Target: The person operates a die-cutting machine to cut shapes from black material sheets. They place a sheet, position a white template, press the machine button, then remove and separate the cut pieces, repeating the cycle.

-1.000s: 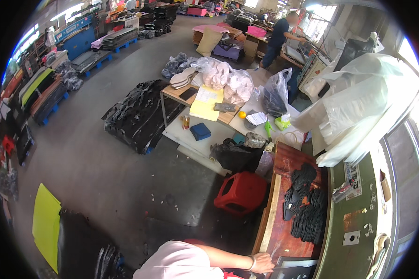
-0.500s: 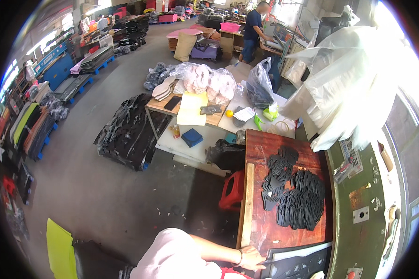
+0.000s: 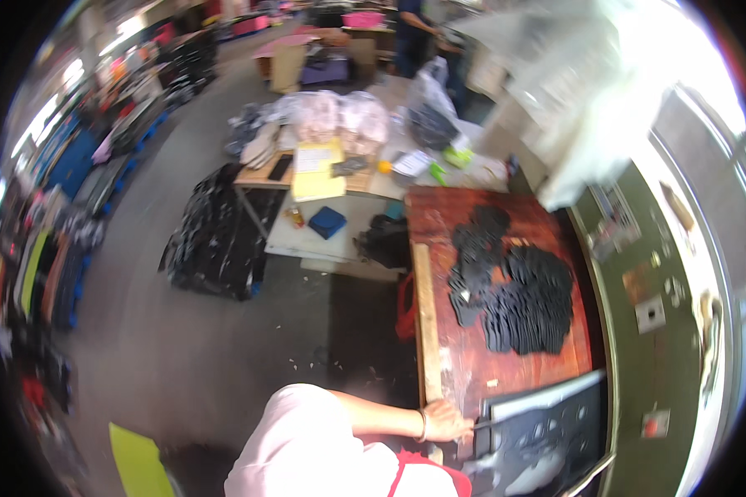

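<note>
My left hand (image 3: 446, 421), with a band at the wrist, reaches across from the left over the near end of a reddish-brown wooden table (image 3: 464, 369). Its fingers are closed at a thin dark piece by the corner of a black sheet (image 3: 559, 422); blur hides what exactly they grip. Cut-out holes run through this sheet, and a pale layer shows along its far edge. Beyond it lie rows of stacked black flat cut pieces (image 3: 526, 311), with a looser pile (image 3: 479, 248) beside them. My right hand is not in view.
A pale wooden strip (image 3: 426, 323) edges the table's left side. A green machine panel (image 3: 638, 364) stands along the right. Past the table, a worktable carries yellow paper (image 3: 317, 170) and bagged pieces. Black scrap sheets (image 3: 215, 240) sit on the floor. Another person (image 3: 410, 37) stands far off.
My view has tilted down and turned slightly, so the scene sits higher and more of the black sheet shows. My left hand keeps its place at the sheet's corner.
</note>
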A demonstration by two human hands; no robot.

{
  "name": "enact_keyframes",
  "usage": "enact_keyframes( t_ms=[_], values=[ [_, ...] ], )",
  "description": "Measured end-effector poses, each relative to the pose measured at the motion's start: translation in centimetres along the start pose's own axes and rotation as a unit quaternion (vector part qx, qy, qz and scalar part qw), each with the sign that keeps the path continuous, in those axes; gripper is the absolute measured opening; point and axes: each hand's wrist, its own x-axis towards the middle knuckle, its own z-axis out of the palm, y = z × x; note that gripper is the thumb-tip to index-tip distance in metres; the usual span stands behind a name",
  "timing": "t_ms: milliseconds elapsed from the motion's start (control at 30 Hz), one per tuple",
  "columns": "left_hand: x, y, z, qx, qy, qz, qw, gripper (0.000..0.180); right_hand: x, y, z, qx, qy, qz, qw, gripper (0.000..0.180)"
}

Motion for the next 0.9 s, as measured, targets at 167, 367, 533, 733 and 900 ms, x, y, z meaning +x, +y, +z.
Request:
enact_keyframes(
  t_ms=[167,367,533,733,900],
  values=[
    [0.5,-0.5,-0.4,0.057,-0.053,0.036,0.996,0.027,-1.3,-5.1,-2.5,0.076,0.147,0.204,0.965,0.063],
    [1.5,-0.2,-1.0,0.062,-0.003,0.084,0.994,0.024,-3.9,-8.2,-5.6,0.316,0.191,0.153,0.916,0.091],
    [1.6,-0.3,-0.9,0.082,-0.038,0.088,0.992,0.027,-4.9,-9.2,-5.7,0.193,0.144,0.204,0.949,0.098],
    [1.7,-0.3,-0.5,0.065,-0.042,0.092,0.993,0.026,-4.9,-4.6,-2.5,-0.115,0.040,0.260,0.958,0.094],
    [2.1,-0.2,-0.1,0.064,-0.038,0.097,0.992,0.025,-5.1,-2.1,-0.7,-0.240,0.000,0.164,0.957,0.098]
  ],
)
